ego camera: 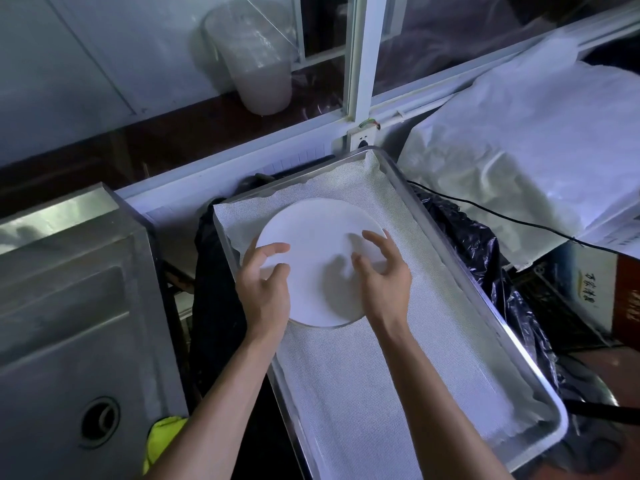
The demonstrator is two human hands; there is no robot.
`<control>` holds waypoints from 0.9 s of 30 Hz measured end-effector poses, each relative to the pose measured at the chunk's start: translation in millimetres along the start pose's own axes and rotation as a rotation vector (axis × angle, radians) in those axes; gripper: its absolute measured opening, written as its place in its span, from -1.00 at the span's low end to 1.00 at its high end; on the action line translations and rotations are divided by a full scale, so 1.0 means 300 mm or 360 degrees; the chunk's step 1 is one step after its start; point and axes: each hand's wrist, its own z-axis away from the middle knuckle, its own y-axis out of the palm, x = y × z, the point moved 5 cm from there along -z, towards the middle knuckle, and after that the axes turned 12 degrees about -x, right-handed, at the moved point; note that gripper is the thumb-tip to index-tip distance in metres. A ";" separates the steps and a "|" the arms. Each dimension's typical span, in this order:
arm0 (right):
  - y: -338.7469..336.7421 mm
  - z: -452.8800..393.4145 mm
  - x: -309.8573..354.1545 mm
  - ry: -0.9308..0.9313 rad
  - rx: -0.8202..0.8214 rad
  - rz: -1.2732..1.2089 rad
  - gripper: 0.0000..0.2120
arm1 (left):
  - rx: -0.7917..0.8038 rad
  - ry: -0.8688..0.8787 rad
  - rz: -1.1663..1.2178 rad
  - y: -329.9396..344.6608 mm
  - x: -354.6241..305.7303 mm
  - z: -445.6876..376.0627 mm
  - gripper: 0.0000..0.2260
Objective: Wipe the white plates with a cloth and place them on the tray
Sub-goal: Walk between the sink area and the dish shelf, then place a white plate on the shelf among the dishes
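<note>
A round white plate (318, 237) lies flat at the far end of a metal tray (485, 296), which is lined with white mesh cloth (346, 393). Over the plate's left edge is my left hand (263, 289), fingers loosely curled and gripping nothing. My right hand (384, 282) hovers above the plate's right half with spread, bent fingers and throws a shadow on the plate. A yellow-green cloth (162, 441) shows at the bottom left, partly behind my left forearm.
A steel sink unit (69, 341) stands left of the tray. Black plastic sheeting (485, 251) and a black cable (502, 216) run along the tray's right side. A white sack (519, 150) lies at the right, and a clear bucket (256, 64) sits behind the window glass.
</note>
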 end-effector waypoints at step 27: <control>-0.340 0.553 0.052 -0.0216 -0.0459 0.0191 -0.67 | 0.0474 0.0510 -0.0150 -0.264 -0.075 0.344 -0.63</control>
